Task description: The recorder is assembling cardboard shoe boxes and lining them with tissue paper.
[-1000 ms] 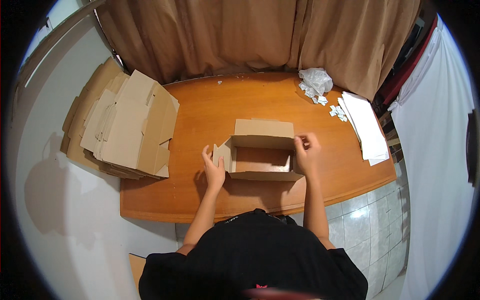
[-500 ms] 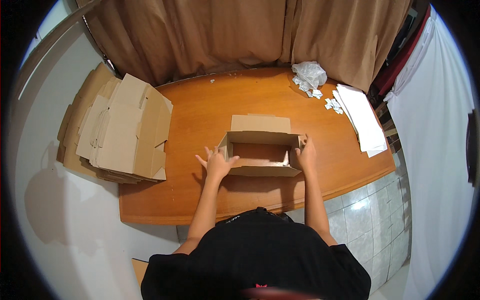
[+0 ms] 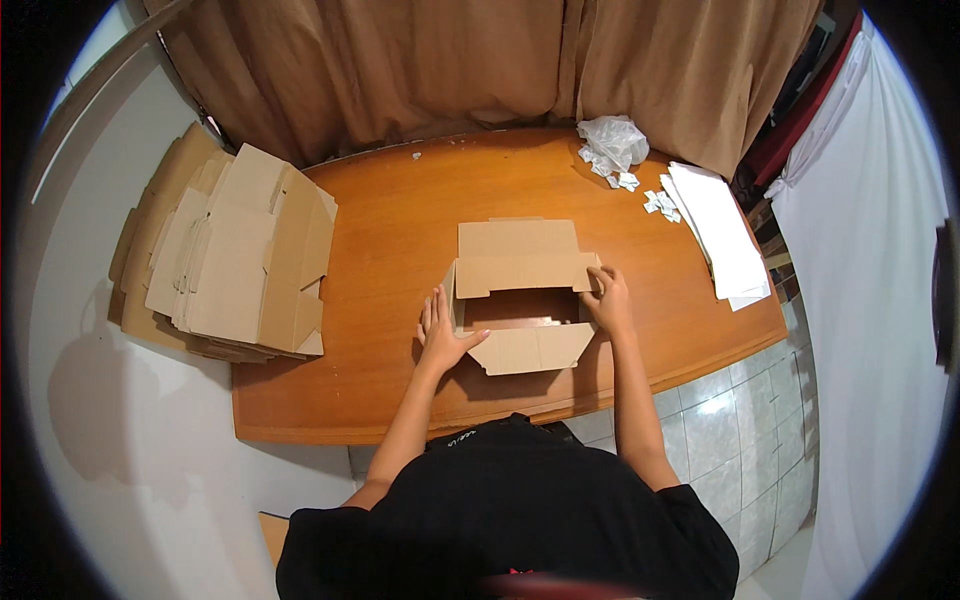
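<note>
A brown cardboard box (image 3: 532, 350) stands on the table in front of me, its opening facing up. Its far inner flap (image 3: 525, 273) leans over part of the opening, with another panel behind it. The near flap slants out toward me. My left hand (image 3: 440, 338) lies along the left wall, fingers stretched and thumb near the front corner. At the far right corner, my right hand (image 3: 608, 302) has its fingers bent on the flap's end and the right wall. Its fingertips are partly hidden.
A stack of flattened cardboard boxes (image 3: 230, 255) sits on the table's left side. Toward the far right are a clear plastic bag (image 3: 612, 142), several small white packets (image 3: 661, 205) and white sheets (image 3: 715, 232). A brown curtain (image 3: 400, 70) hangs behind the wooden table (image 3: 385, 210).
The far flap now leans inward over the opening, and the near flap has tipped outward. My left hand has laid its fingers along the left wall; my right hand stays at the right end.
</note>
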A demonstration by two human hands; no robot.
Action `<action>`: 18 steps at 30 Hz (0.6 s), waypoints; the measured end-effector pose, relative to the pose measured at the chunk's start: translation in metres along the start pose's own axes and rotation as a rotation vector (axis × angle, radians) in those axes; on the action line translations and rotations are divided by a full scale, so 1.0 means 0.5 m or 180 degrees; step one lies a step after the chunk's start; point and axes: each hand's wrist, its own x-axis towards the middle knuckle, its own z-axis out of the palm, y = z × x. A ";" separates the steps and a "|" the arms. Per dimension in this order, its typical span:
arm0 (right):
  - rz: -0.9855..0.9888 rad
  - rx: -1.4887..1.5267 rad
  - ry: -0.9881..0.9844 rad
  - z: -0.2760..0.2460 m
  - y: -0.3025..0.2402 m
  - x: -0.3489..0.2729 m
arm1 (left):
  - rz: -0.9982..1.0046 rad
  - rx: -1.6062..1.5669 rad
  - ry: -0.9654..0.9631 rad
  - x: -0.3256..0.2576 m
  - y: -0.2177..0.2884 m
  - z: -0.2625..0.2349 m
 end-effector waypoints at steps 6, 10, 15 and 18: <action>0.0055 -0.0529 -0.0551 -0.013 0.003 -0.015 | 0.0155 0.0802 0.0108 -0.014 0.034 0.007; 0.0250 -0.0283 -0.0898 -0.014 0.037 -0.013 | 0.0128 0.0918 0.0026 -0.015 0.102 0.016; 0.0103 0.0471 0.0312 -0.020 0.095 -0.007 | 0.0300 0.1103 -0.0259 -0.016 0.174 0.052; 0.1110 0.0817 -0.0089 -0.037 0.171 0.007 | 0.0285 0.1220 -0.0271 -0.021 0.192 0.085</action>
